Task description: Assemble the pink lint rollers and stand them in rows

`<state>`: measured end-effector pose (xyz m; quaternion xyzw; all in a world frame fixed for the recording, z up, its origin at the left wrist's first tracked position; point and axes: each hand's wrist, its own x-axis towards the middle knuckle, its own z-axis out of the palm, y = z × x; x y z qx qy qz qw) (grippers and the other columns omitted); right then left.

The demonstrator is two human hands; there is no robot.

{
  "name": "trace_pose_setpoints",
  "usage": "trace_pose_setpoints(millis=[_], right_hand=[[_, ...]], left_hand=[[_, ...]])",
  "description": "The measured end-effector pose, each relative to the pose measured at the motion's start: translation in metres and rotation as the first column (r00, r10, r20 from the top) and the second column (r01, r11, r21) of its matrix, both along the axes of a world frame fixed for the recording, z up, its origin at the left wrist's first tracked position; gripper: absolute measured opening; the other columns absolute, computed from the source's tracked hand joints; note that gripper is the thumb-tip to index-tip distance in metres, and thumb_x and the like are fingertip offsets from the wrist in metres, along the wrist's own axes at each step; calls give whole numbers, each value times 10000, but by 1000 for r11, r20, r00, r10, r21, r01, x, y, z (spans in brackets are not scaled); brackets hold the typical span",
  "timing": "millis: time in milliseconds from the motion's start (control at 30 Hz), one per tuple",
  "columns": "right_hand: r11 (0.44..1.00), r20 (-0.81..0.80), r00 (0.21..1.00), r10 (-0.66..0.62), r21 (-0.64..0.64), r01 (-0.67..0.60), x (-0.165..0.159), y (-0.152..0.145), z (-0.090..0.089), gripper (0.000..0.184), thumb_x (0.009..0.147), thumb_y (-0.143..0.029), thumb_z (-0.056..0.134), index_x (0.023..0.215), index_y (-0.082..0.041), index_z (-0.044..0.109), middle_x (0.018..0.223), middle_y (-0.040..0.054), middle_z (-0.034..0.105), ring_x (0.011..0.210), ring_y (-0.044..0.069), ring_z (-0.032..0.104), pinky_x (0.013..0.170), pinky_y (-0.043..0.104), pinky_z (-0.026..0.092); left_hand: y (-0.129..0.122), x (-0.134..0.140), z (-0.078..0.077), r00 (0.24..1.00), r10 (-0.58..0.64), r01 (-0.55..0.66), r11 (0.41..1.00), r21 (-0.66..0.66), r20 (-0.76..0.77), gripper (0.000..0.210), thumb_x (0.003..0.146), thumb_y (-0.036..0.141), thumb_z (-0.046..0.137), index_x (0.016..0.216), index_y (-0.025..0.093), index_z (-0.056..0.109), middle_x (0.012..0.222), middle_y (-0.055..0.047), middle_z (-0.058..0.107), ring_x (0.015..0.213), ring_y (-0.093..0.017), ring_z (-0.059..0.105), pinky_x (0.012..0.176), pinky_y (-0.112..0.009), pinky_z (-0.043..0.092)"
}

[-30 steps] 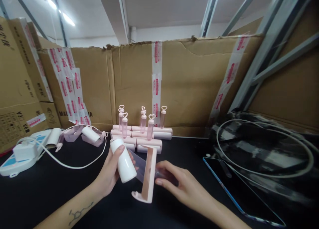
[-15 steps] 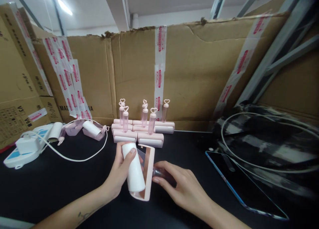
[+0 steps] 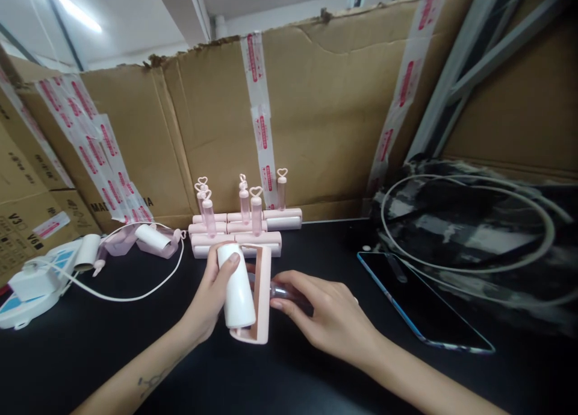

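My left hand [image 3: 220, 282] is closed around a white lint roll [image 3: 238, 291], thumb on its front. The roll lies partly inside the pink frame of a lint roller holder [image 3: 264, 294], tilted against its open side. On the right, my right hand [image 3: 325, 306] grips the holder by its clear handle [image 3: 282, 291] with thumb and fingers pinched; most of the handle is hidden in the hand. Just behind, several pink lint rollers [image 3: 257, 244] stand in rows, their clear handles upright with heart-shaped loops on top.
To the left lie a power strip [image 3: 63, 259] with a plugged white charger [image 3: 34, 280], a loose white roll [image 3: 87, 252] and pink lint roller parts [image 3: 158, 246] with a cable. A phone [image 3: 424, 303] and a dark bag [image 3: 469, 234] are on the right. Cardboard [image 3: 316, 120] walls the back.
The view has turned slightly right, shifting the background left. Both hands keep their holds, and the white roll sits a little more upright beside the frame.
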<state>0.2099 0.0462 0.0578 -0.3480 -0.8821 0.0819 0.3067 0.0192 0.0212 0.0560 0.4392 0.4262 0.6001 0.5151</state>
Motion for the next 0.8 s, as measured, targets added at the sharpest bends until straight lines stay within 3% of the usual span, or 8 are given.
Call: trace_pose_setpoints(millis=[267, 433, 633, 700, 800], right_hand=[[1000, 43, 999, -1, -7, 1, 0, -2, 2, 174, 869, -352, 508, 941, -213, 584, 876, 27, 704, 745, 175, 651, 551, 230, 393], [999, 80, 996, 27, -45, -23, -4, -5, -3, 204, 878, -369, 493, 958, -202, 577, 908, 37, 698, 763, 179, 645, 573, 234, 398], [997, 107, 992, 61, -45, -56, -5, -6, -7, 222, 892, -367, 472, 996, -191, 560, 903, 44, 685, 793, 189, 637, 591, 246, 400], [998, 121, 991, 62, -39, -58, -5, -4, -8, 223, 901, -362, 455, 1010, -191, 549, 902, 42, 676, 795, 191, 634, 601, 253, 402], [998, 170, 984, 53, -28, -49, -5, -1, -11, 228, 915, -362, 423, 1010, -191, 538, 874, 46, 656, 786, 200, 626, 613, 269, 401]], left_hand=[[-4, 2, -2, 999, 41, -41, 999, -4, -2, 405, 804, 432, 561, 1144, 250, 437, 853, -12, 622, 682, -162, 630, 651, -299, 526], [-11, -3, -10, 997, 75, -75, 995, -65, 0, 462, 811, 414, 561, 1228, 290, 403, 942, -14, 628, 740, -165, 642, 691, -291, 517], [-17, 0, -12, 997, 66, -58, 987, -149, 48, 397, 827, 454, 512, 1160, 246, 454, 1023, -53, 625, 875, -218, 634, 770, -351, 507], [-17, -1, -12, 998, 68, -66, 990, -124, 12, 391, 835, 453, 500, 1164, 252, 434, 1046, -52, 613, 874, -210, 632, 782, -353, 500], [-16, -3, -15, 983, 93, -98, 995, -25, -160, 449, 804, 408, 561, 1190, 257, 389, 1077, -52, 587, 858, -198, 623, 781, -354, 497]])
